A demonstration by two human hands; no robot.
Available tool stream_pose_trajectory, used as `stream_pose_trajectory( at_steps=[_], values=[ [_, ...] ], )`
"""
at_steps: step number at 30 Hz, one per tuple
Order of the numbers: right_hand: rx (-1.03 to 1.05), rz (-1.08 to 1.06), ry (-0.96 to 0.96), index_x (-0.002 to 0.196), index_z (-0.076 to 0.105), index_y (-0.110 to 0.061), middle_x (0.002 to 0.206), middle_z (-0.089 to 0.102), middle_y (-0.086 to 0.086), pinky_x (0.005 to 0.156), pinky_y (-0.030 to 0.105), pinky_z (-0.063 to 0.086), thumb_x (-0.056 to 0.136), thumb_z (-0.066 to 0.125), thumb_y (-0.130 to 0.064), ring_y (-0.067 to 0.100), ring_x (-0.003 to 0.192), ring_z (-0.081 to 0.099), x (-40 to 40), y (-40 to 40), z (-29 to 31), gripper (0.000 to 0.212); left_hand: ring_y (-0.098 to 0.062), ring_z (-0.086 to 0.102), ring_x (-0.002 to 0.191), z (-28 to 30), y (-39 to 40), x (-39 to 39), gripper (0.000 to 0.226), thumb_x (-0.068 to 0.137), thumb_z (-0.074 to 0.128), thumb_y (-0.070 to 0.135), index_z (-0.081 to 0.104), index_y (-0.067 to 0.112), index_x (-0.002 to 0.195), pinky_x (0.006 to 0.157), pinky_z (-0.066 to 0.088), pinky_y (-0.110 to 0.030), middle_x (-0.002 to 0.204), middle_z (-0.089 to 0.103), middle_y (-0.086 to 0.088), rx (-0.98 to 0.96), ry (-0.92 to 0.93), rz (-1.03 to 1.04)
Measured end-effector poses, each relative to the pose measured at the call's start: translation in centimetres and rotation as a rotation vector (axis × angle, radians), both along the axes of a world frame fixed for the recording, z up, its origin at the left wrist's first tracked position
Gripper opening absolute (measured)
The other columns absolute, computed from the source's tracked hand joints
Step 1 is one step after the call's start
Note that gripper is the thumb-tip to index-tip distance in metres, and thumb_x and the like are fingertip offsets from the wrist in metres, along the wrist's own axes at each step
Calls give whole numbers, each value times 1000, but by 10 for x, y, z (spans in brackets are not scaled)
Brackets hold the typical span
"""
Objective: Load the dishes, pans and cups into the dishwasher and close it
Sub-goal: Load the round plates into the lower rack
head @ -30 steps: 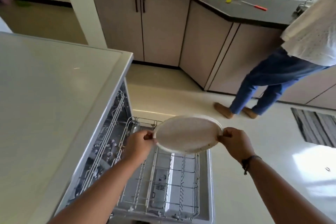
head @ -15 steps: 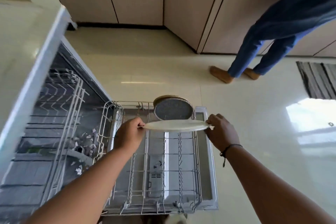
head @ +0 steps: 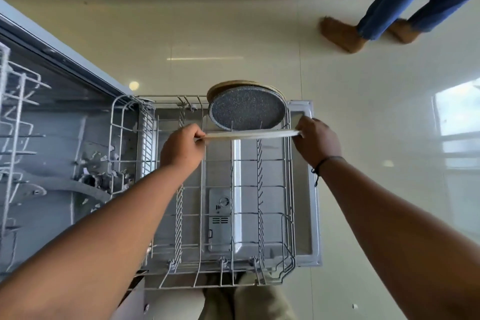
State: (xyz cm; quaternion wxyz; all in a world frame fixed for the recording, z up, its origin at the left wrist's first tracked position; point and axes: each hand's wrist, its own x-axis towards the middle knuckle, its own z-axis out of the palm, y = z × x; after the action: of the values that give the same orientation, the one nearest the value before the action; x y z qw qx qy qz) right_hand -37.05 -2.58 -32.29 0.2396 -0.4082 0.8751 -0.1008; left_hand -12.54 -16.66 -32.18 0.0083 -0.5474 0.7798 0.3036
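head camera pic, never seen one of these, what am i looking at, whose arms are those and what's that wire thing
The picture comes from a camera worn on a person's head, looking down, so the two arms reaching in from the bottom are the wearer's own. There is no robot here. The wire thing is the lower rack of an open dishwasher, pulled out over the dropped door. The left hand and right hand each pinch one edge of a white plate, seen nearly edge-on, above the rack's far end. Just beyond it a speckled grey plate already stands in the rack, with a tan plate behind it. The jeans and feet at top right belong to another person standing on the floor.
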Motion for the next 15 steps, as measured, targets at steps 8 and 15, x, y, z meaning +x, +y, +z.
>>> stream_pose_trajectory(
  at_steps=[8, 15],
  values=[
    [46, 22, -31, 80, 50, -22, 88, 62, 12, 60, 29, 33, 88, 51, -19, 34, 77, 58, -10, -24, -34, 9, -19, 51, 61, -28, -23, -5, 7, 87, 66, 23, 60, 25, 84, 50, 30, -24, 81, 62, 2, 64, -31, -20],
    [136, 41, -24, 96, 65, -8, 99, 65, 19, 65, 28, 34, 92, 46, -19, 36, 88, 60, -14, -32, -55, 22, -24, 62, 82, -57, -38, -24, 15, 89, 63, 30, 67, 19, 100, 67, 47, -30, 93, 68, 0, 109, -42, 34]
  ],
)
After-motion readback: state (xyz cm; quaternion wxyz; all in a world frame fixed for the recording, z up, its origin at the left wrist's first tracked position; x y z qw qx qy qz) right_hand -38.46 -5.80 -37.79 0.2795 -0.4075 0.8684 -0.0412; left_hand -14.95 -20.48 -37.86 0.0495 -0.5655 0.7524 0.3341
